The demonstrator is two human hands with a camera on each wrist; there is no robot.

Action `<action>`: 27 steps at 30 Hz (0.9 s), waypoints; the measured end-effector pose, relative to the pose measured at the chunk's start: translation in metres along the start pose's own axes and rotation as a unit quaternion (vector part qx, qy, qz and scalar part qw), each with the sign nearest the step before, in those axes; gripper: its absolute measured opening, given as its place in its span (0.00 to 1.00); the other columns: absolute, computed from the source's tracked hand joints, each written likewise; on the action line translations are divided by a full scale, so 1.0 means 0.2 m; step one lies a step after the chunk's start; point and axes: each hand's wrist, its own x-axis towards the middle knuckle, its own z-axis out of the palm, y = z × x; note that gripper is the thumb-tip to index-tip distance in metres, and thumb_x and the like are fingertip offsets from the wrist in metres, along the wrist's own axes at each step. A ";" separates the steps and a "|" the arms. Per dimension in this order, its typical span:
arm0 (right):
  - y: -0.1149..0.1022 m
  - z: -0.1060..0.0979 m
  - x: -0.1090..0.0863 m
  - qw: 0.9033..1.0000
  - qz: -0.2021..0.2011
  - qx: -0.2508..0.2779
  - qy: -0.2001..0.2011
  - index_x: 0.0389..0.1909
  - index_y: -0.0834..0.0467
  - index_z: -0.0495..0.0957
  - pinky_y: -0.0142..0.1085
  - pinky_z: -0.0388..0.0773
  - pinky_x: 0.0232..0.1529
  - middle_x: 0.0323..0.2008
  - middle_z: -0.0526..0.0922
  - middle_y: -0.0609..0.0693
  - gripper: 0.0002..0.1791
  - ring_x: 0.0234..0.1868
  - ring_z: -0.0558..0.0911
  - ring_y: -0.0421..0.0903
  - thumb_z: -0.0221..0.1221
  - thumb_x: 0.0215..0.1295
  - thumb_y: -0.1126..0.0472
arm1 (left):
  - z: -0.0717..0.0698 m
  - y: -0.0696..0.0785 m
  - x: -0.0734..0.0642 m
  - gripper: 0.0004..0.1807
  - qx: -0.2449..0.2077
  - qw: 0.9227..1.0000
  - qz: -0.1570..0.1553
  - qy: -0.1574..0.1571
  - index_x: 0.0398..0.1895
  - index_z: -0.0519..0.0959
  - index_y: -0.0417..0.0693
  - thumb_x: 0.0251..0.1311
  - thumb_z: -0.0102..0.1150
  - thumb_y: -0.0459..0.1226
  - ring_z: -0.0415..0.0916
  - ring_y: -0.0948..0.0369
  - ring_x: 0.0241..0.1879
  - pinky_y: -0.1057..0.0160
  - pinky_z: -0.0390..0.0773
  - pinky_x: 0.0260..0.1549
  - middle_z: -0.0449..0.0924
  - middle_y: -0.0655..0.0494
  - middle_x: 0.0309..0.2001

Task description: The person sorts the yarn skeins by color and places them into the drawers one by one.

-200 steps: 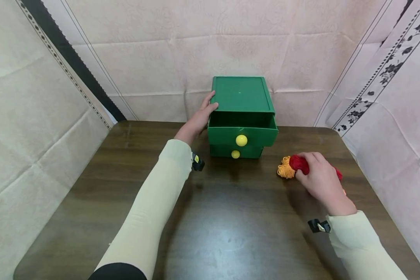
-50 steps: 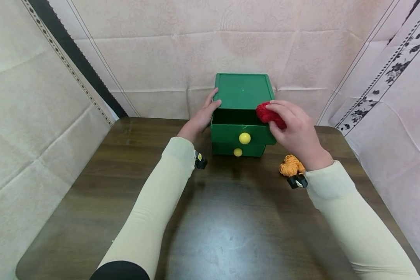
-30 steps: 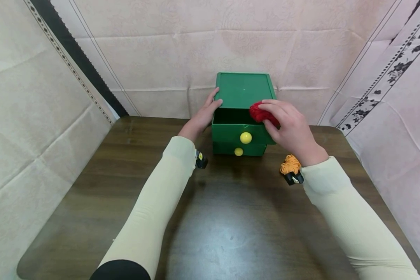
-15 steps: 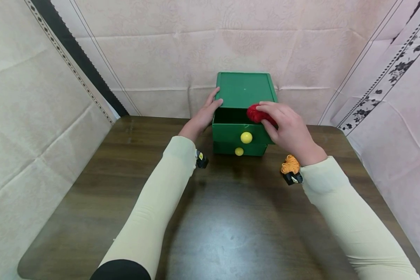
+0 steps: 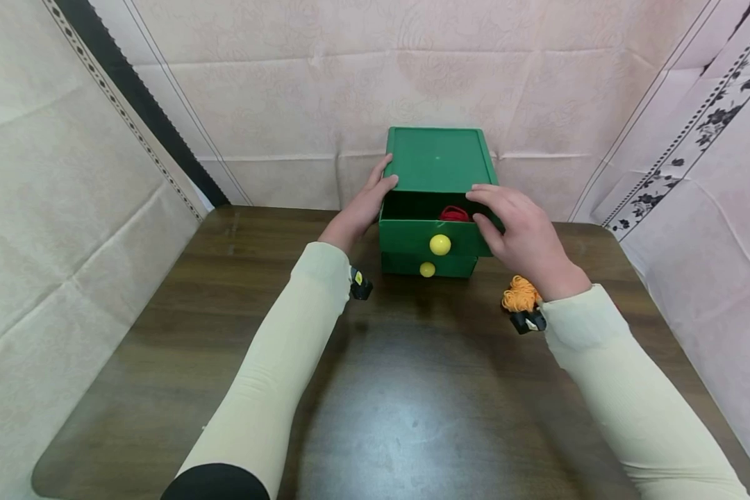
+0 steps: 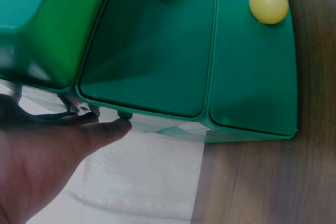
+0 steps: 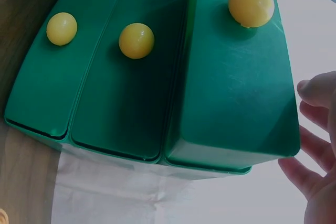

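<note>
A green drawer cabinet (image 5: 437, 160) with yellow knobs stands at the back of the table. Its top drawer (image 5: 406, 239) is pulled out, while both lower drawers are closed in the wrist views. Inside the pulled-out drawer lies a red yarn skein (image 5: 454, 214), mostly hidden by the drawer front. My left hand (image 5: 361, 208) rests against the cabinet's left side, fingers extended. Over the drawer's right edge hovers my right hand (image 5: 521, 229), its fingers parted and holding nothing. An orange yarn bundle (image 5: 521, 294) sits on the table below my right wrist, partly covered.
The brown wooden table (image 5: 375, 389) has a rounded left front corner. Pale cloth (image 5: 275, 111) hangs close behind the cabinet and along both sides. Something red barely shows past my right sleeve; the sleeve hides the rest of it.
My right hand brought the red yarn skein from the table's right side to the top drawer and has let go of it there. My left hand has stayed at the cabinet's side.
</note>
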 end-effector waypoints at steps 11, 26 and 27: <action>0.04 -0.04 -0.06 0.999 0.014 -0.002 0.043 0.55 0.61 0.78 0.50 0.75 0.55 0.56 0.80 0.57 0.18 0.57 0.78 0.55 0.60 0.64 0.68 | 0.00 0.01 0.00 0.33 0.004 1.000 -0.001 0.003 0.77 0.38 0.75 0.74 0.37 0.52 0.36 0.60 0.77 0.50 0.50 0.72 0.35 0.64 0.78; 0.14 -0.09 -0.15 0.996 0.035 -0.007 0.079 0.53 0.59 0.80 0.49 0.73 0.57 0.53 0.81 0.57 0.19 0.55 0.78 0.56 0.64 0.60 0.69 | 0.00 0.01 0.00 0.33 0.004 1.000 -0.005 0.004 0.77 0.38 0.75 0.74 0.36 0.52 0.35 0.59 0.77 0.49 0.49 0.72 0.34 0.64 0.78; 0.15 -0.09 -0.16 0.996 0.036 -0.007 0.081 0.53 0.59 0.80 0.49 0.73 0.57 0.53 0.81 0.57 0.19 0.55 0.78 0.56 0.64 0.59 0.69 | 0.00 0.01 0.00 0.33 0.004 1.000 -0.005 0.004 0.77 0.38 0.75 0.74 0.36 0.52 0.35 0.59 0.77 0.49 0.49 0.72 0.34 0.64 0.78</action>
